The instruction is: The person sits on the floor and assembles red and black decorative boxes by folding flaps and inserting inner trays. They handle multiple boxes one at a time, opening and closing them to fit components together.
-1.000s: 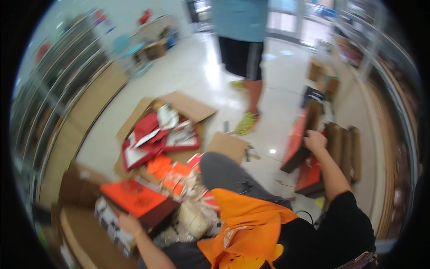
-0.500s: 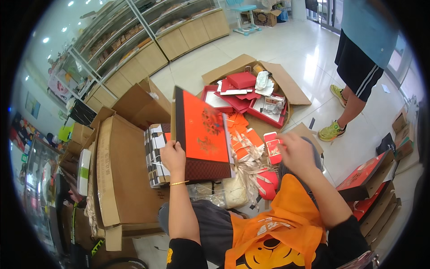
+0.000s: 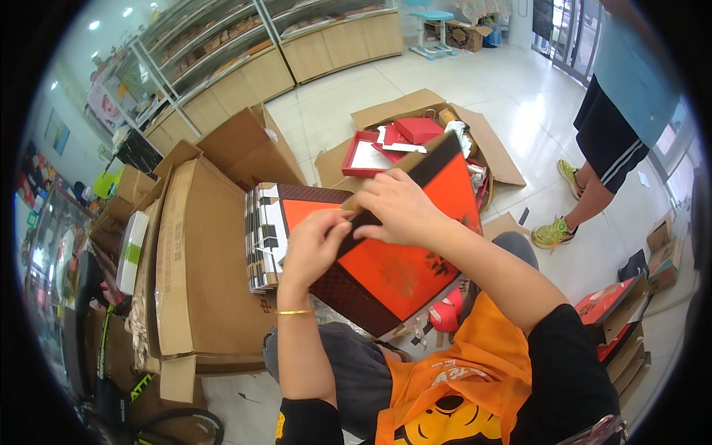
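Note:
An orange-red and dark brown cardboard gift box point(image 3: 404, 271) with a printed gold design is tilted over my lap. My left hand point(image 3: 315, 248) closes on its upper left edge, thumb and fingers pinched together. My right hand point(image 3: 397, 211) grips the same edge just beside it, fingers curled over the far side. Whether a small item lies between the fingertips is hidden. Left of the box, a stack of similar folded boxes point(image 3: 261, 237) shows white and black edges. A red piece point(image 3: 446, 310) lies by my knee, partly covered by the held box.
A big open carton point(image 3: 211, 259) stands at my left. Ahead, another open carton point(image 3: 498, 148) holds red box parts point(image 3: 363, 157). Another person point(image 3: 612, 133) stands at the right, near more red boxes point(image 3: 612, 304). A bicycle wheel point(image 3: 211, 419) is at lower left.
My right hand has left the small red card and come across to the box's edge. The box has swung rightward and tilted, now covering the orange pieces and pale ribbons.

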A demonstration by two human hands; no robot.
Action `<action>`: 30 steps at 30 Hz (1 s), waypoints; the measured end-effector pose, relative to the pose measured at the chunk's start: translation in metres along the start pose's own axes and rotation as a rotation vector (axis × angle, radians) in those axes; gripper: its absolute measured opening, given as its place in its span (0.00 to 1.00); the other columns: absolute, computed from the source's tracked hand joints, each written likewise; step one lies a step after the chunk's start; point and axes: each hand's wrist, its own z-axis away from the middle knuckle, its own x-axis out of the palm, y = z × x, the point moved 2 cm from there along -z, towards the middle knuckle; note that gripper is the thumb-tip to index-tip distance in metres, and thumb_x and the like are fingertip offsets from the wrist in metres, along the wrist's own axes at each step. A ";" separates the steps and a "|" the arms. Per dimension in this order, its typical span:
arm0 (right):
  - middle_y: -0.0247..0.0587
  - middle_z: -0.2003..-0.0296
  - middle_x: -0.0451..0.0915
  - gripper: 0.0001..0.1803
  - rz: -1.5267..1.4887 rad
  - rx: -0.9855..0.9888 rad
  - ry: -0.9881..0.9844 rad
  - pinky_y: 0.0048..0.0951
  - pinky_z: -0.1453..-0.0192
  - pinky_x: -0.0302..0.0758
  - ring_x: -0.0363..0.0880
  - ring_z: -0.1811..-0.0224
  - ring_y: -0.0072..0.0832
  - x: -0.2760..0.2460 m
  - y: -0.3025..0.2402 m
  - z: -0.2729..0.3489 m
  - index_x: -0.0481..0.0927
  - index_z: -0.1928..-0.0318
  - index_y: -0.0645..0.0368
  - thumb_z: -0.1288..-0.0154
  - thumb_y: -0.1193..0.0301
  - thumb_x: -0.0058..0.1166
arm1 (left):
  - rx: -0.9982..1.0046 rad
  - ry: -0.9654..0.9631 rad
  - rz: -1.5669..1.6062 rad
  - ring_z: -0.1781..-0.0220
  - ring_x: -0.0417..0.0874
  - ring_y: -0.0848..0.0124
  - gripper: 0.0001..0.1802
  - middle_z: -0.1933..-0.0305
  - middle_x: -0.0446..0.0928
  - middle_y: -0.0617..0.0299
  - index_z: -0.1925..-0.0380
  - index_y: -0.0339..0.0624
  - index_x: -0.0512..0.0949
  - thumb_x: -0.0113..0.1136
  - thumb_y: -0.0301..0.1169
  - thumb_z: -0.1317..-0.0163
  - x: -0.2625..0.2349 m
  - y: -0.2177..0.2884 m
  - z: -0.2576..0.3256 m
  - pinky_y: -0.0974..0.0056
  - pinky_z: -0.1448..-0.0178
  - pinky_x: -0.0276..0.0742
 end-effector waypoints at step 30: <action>0.42 0.74 0.79 0.18 -0.107 0.300 0.382 0.41 0.42 0.66 0.77 0.62 0.40 -0.146 0.014 0.036 0.85 0.66 0.60 0.43 0.58 0.73 | -0.086 0.388 -0.190 0.21 0.53 0.39 0.85 0.22 0.47 0.31 0.24 0.25 0.33 0.87 0.55 0.65 0.067 0.037 -0.011 0.43 0.20 0.53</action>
